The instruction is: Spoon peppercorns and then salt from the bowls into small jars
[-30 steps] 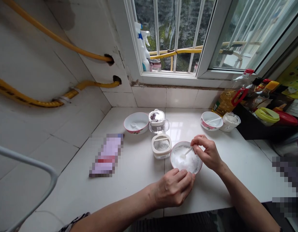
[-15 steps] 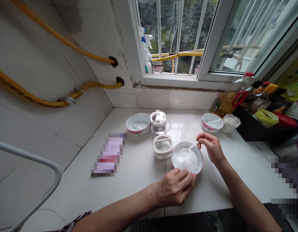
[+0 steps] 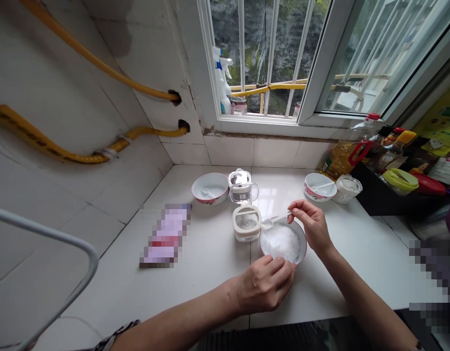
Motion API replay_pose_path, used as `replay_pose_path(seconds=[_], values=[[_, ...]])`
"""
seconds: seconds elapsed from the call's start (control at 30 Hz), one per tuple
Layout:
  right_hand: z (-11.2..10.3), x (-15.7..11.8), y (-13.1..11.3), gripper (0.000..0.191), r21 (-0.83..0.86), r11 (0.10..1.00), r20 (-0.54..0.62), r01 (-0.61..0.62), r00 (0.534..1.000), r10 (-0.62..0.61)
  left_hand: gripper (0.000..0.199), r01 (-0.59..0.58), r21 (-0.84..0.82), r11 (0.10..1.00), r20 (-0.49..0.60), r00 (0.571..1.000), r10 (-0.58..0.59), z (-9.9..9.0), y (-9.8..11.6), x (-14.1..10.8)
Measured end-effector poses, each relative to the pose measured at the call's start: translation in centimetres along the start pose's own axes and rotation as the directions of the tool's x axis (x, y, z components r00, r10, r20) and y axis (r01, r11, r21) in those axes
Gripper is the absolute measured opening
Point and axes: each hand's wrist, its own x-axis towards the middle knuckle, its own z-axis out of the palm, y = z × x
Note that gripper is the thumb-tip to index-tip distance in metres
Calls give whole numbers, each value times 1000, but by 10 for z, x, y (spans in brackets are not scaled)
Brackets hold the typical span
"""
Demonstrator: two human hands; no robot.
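A bowl (image 3: 303, 243) of white grains stands on the counter in front of me. My left hand (image 3: 271, 282) is closed on its near rim. Between the thumb and fingers of my right hand (image 3: 309, 224) is the handle of a small white spoon (image 3: 269, 223). The spoon's head is above the bowl's far left rim, beside an open square jar (image 3: 246, 238) with some pale contents. The jar's clear lid (image 3: 244, 192) is tipped back on its far side. Behind it is another lidded jar (image 3: 240, 178) with dark contents.
A wide bowl (image 3: 209, 197) with a spoon stands at the back left. Back right are a small flowered bowl (image 3: 318, 194), a white jar (image 3: 347, 190) and an oil bottle (image 3: 340, 156). A blurred purple packet (image 3: 166, 234) lies left. A grey metal tube (image 3: 89, 256) curves in at the left edge.
My right hand has moved a little left and lifted the spoon out of the white grains, toward the open jar. My left hand stays on the bowl.
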Motion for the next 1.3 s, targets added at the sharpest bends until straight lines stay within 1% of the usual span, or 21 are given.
replay_pose_path(seconds=[0.1, 0.17, 0.2, 0.27, 0.3, 0.33, 0.37, 0.4, 0.43, 0.47, 0.53, 0.57, 0.63, 0.7, 0.77, 0.83, 0.93, 1.03, 1.13, 1.23, 1.3], values=[[10, -6, 1, 9, -113, 984, 20, 135, 991, -134, 16, 5, -7, 1000, -7, 1000, -5, 1, 0, -1], [14, -9, 4, 8, -257, 916, 94, 307, 952, -293, 17, 8, -20, 1000, -21, 1000, -8, 1, 0, -1], [16, -10, 4, 10, -324, 850, 163, 416, 909, -383, 17, 9, -24, 1000, -26, 1000, -10, 2, 0, -1], [17, -10, 4, 17, -396, 682, 321, 615, 789, -524, 17, 12, -29, 999, -33, 999, -13, 2, 0, 0], [16, -10, 3, 19, -399, 612, 380, 682, 731, -567, 16, 14, -31, 999, -35, 999, -15, 2, 0, 0], [15, -9, 1, 21, -393, 571, 408, 721, 693, -594, 15, 14, -33, 999, -37, 999, -15, 2, 0, 0], [13, -9, -1, 21, -387, 560, 404, 732, 681, -611, 15, 15, -34, 999, -38, 999, -16, 2, 0, 0], [11, -9, -3, 21, -384, 580, 371, 719, 695, -615, 14, 13, -31, 999, -39, 999, -14, 2, 0, 0], [8, -9, -5, 19, -379, 629, 314, 679, 733, -603, 14, 12, -26, 1000, -39, 999, -13, 2, 0, 0], [5, -10, -6, 17, -366, 695, 245, 619, 785, -569, 15, 10, -20, 1000, -39, 999, -11, 1, 0, 0], [-3, -10, -6, 12, -316, 829, 113, 462, 886, -450, 17, 9, -9, 1000, -29, 1000, -9, 1, 0, 0], [-7, -9, -6, 10, -290, 875, 66, 388, 920, -386, 17, 9, -5, 1000, -22, 1000, -9, 0, 0, 0], [-15, -8, -4, 10, -265, 918, 28, 295, 954, -299, 18, 8, -1, 1000, -9, 1000, -8, 0, 0, 0], [-22, -6, -3, 10, -293, 918, 43, 269, 962, -268, 17, 6, 1, 1000, -2, 1000, -6, -1, 0, 1], [-26, -4, -3, 11, -361, 885, 91, 293, 956, -279, 16, 5, 2, 1000, -4, 1000, -5, -1, 0, 1], [-28, -4, -4, 13, -441, 821, 156, 362, 932, -327, 16, 8, -3, 1000, -7, 1000, -8, -1, 0, 1], [-27, -4, -6, 17, -505, 710, 271, 491, 871, -410, 16, 15, -22, 1000, 2, 1000, -15, -1, 0, 1], [-24, -5, -4, 19, -499, 683, 345, 534, 845, -409, 16, 10, -26, 1000, 23, 1000, -10, -1, 1, -1], [-20, -7, -1, 19, -477, 746, 330, 465, 881, -338, 16, 6, -11, 1000, 46, 999, -5, 0, 1, -1], [-19, -7, 1, 18, -452, 837, 237, 308, 946, -221, 16, 4, -5, 1000, 32, 999, -4, 0, 0, 0], [-20, -6, 1, 16, -396, 897, 173, 194, 976, -134, 16, 2, -5, 1000, 11, 1000, -2, 0, 0, 0]])
